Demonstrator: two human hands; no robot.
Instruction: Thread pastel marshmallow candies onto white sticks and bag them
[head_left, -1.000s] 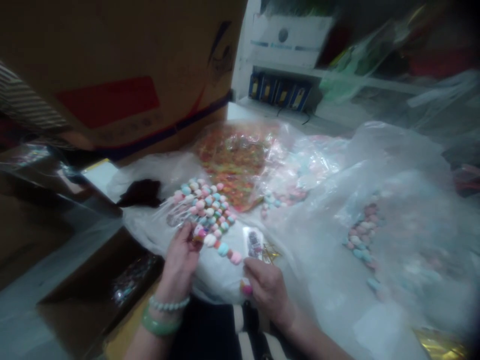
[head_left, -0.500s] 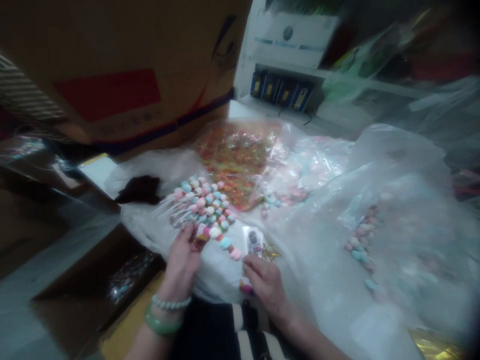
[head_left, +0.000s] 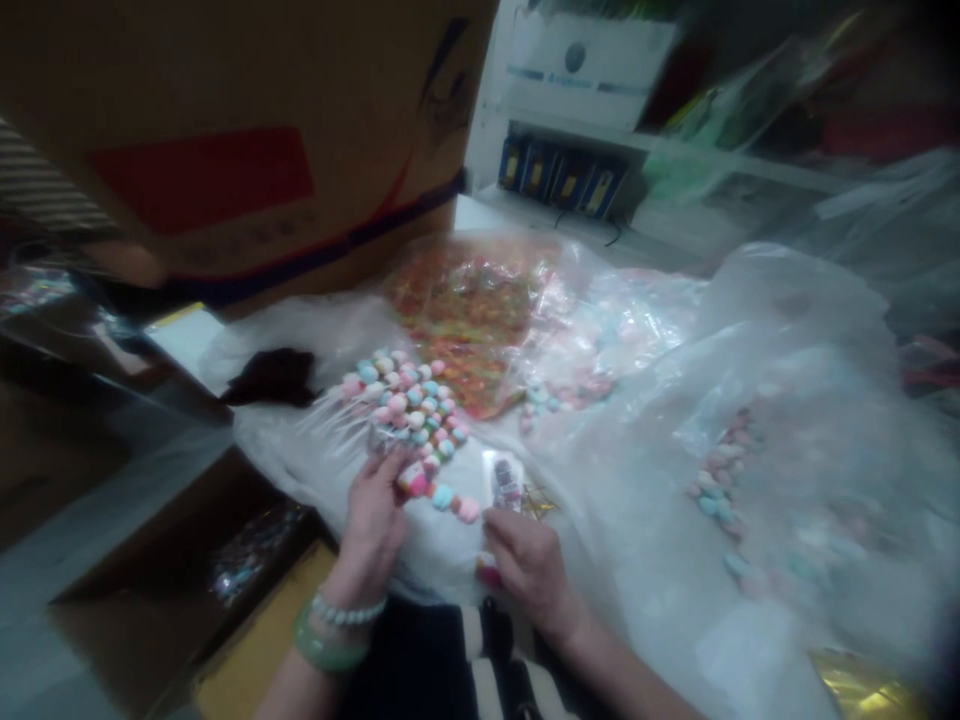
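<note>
L hand (head_left: pixel 371 530): fingers curled, grasping end of pastel bead strand (head_left: pixel 442 497).
R hand (head_left: pixel 532 570): half closed, fingers at small pink piece (head_left: pixel 488 572); grip cannot tell.
Strand pos.: over white plastic bag (head_left: pixel 315 425), nr pile of bead strands (head_left: pixel 401 400).
Nearby: printed tag (head_left: pixel 506 485), gold ties (head_left: pixel 538 502).
Above: cardboard box (head_left: pixel 225 130).

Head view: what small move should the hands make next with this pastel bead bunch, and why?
Probably the right hand should reach up for the printed card, because it lies just above those fingers, while the left hand is already gripping the near end of the pastel bead bunch. The gold bits beside the card could wait.
</note>
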